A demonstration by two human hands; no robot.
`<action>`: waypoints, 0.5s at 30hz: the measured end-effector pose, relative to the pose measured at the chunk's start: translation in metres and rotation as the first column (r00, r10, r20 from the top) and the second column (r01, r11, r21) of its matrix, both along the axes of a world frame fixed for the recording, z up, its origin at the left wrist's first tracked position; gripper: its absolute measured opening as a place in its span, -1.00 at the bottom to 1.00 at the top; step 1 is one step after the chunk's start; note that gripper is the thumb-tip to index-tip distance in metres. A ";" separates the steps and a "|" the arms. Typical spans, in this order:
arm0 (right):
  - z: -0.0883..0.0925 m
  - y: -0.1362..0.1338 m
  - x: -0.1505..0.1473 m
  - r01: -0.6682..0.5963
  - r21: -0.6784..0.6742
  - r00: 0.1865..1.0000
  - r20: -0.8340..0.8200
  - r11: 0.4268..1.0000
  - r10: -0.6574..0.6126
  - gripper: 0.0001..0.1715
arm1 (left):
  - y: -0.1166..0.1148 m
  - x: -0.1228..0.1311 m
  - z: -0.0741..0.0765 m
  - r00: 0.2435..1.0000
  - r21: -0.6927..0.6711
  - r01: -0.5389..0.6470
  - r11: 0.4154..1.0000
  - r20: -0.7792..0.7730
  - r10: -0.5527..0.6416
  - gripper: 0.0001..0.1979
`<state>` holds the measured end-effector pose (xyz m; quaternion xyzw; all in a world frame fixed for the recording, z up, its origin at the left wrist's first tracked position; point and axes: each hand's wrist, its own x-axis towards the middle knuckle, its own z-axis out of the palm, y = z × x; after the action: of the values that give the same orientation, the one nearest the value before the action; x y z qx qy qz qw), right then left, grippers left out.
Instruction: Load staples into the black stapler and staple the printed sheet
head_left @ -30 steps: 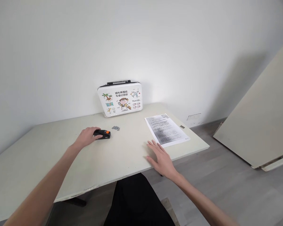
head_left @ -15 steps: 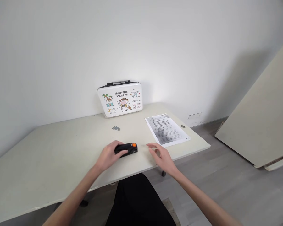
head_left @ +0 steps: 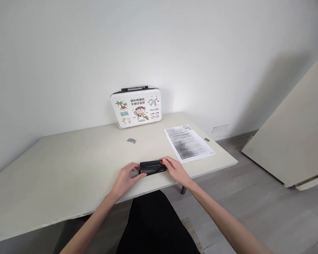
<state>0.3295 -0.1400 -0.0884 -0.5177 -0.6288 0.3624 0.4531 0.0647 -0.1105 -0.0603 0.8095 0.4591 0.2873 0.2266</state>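
Observation:
A black stapler (head_left: 151,166) with an orange piece at its right end lies near the front edge of the table, between both hands. My left hand (head_left: 126,177) grips its left end, thumb in front and fingers behind. At the other end, my right hand (head_left: 176,170) has its fingers closed around the orange part and partly covers it. Behind the stapler are several grey staple strips (head_left: 131,140) in a small heap. To the right lies a printed sheet of paper (head_left: 189,144), flat and apart from my right hand.
A white cartoon-printed case (head_left: 136,107) with a black handle stands upright against the wall. One more small grey strip (head_left: 206,139) lies by the right edge of the table (head_left: 69,169). A pale slanted panel (head_left: 288,144) stands on the floor at right.
My right hand has moved left and closed on the stapler's orange end. My left hand has shifted from the stapler's body to its left end. The stapler sits slightly further right.

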 end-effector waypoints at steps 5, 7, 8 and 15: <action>0.000 0.000 -0.001 0.009 0.020 1.000 -0.009 1.000 -0.009 -0.52 | -0.002 -0.005 -0.004 0.999 0.013 -0.006 1.000 0.033 0.006 -0.65; 0.001 -0.002 -0.001 0.010 0.025 1.000 0.002 1.000 -0.010 -0.51 | -0.002 -0.003 -0.004 0.999 0.018 -0.008 1.000 0.045 0.007 -0.62; 0.001 -0.003 -0.001 0.010 0.027 1.000 0.012 1.000 -0.010 -0.50 | -0.001 -0.002 -0.004 0.999 0.023 -0.009 1.000 0.049 0.008 -0.61; 0.003 -0.008 -0.001 -0.066 -0.007 0.994 0.087 0.998 0.067 -0.46 | -0.003 -0.007 -0.005 0.999 0.038 -0.002 0.999 0.048 0.000 -0.67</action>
<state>0.3288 -0.1481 -0.0851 -0.5128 -0.6641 0.3556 0.4117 0.0581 -0.1135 -0.0655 0.8063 0.4484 0.3154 0.2220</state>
